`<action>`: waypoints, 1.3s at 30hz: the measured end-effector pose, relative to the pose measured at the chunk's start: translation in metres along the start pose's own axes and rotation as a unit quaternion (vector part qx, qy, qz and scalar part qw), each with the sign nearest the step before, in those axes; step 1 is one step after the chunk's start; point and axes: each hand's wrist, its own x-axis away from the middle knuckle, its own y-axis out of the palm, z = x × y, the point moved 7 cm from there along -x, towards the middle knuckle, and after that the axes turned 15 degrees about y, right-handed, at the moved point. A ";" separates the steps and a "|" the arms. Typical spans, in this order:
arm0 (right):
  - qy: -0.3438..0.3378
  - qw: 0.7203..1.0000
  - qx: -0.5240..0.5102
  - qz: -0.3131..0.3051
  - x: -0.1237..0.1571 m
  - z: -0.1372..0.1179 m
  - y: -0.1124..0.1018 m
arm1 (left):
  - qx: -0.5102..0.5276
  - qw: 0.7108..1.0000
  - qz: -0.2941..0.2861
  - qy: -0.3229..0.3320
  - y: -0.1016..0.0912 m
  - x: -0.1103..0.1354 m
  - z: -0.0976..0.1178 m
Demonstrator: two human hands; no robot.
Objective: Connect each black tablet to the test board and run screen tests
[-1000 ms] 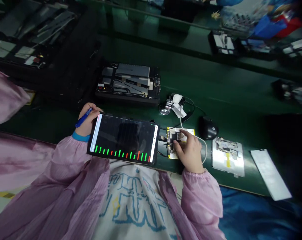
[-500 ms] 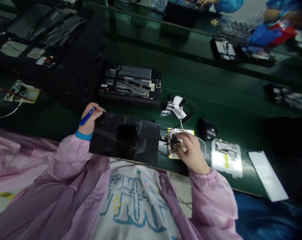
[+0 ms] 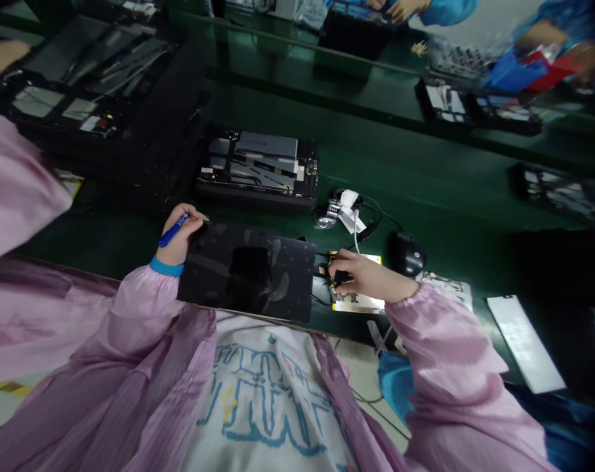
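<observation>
Some cabling (image 3: 319, 301) already linked the unlit display panel (image 3: 248, 272), at the tabletop (image 3: 439, 216) near edge, with the circuit board (image 3: 359, 303); left hand (image 3: 181, 236) gripped blue pen (image 3: 173, 229) and panel; right hand (image 3: 363, 274) bent over board, grip unclear.

On the bench (image 3: 420, 190), a display panel (image 3: 248, 272) lay before you at the near edge, your left hand (image 3: 176, 235) at its left end with a pen (image 3: 173, 229) in it. Just right of the panel sat an electronics module (image 3: 359, 303), your right hand (image 3: 362, 273) over it. Behind the module was a cable bundle (image 3: 347, 210), with a computer mouse (image 3: 406, 254) to the bundle's right and nearer you. An open tablet unit (image 3: 258, 164) stood behind the panel, left of which rose a stack of units (image 3: 100, 78). Beyond your right sleeve (image 3: 454, 341), a flat strip (image 3: 526, 344) lay far right.
</observation>
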 end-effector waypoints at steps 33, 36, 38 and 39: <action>0.271 0.843 -0.074 0.458 0.062 -0.013 0.038 | -0.015 1.000 0.011 -0.005 -0.001 -0.001 0.004; 0.286 0.838 -0.058 0.462 0.061 -0.017 0.039 | -0.004 1.000 -0.001 -0.007 -0.003 0.001 0.002; 0.296 0.833 -0.053 0.465 0.060 -0.018 0.040 | 0.001 1.000 -0.015 -0.009 -0.004 0.003 0.001; 0.300 0.830 -0.052 0.467 0.060 -0.018 0.041 | -0.002 1.000 -0.024 -0.009 -0.005 0.004 0.001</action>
